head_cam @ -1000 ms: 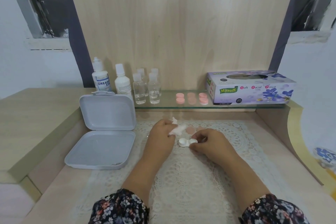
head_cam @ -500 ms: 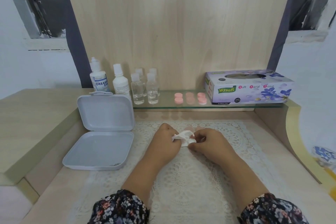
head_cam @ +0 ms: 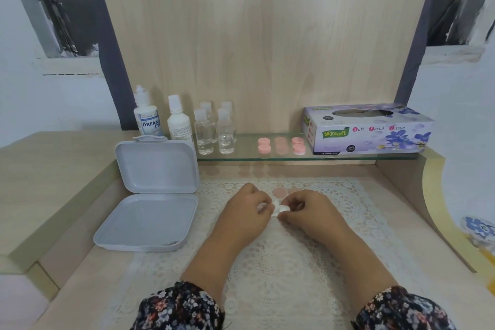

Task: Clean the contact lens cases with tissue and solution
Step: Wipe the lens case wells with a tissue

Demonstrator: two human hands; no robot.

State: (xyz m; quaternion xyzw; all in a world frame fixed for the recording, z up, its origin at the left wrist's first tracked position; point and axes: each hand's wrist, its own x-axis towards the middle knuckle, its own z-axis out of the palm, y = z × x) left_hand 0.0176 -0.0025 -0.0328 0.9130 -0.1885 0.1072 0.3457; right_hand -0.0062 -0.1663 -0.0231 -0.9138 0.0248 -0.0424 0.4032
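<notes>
- Since a second ago, the left hand [head_cam: 245, 211] has brought the tissue [head_cam: 274, 210] onto the lens case [head_cam: 284, 208].
- Both hands' fingers grasp: left the tissue, right hand [head_cam: 308, 213] the case.
- The case is mostly hidden; its axis cannot be told.

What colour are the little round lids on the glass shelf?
Pink. The small round lids show best in the head view.

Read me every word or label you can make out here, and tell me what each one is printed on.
"DREAM EYE": label of the tall white bottle, cut off at its right edge.
"Mysoft": green badge on the tissue box.
"Soft Facial Tissue": front of the same box.
"100%": small dark round mark low on the box; the words under it are too small to read.
Second white bottle: label print too blurred to read.
Clear small bottles: no text visible.
</notes>
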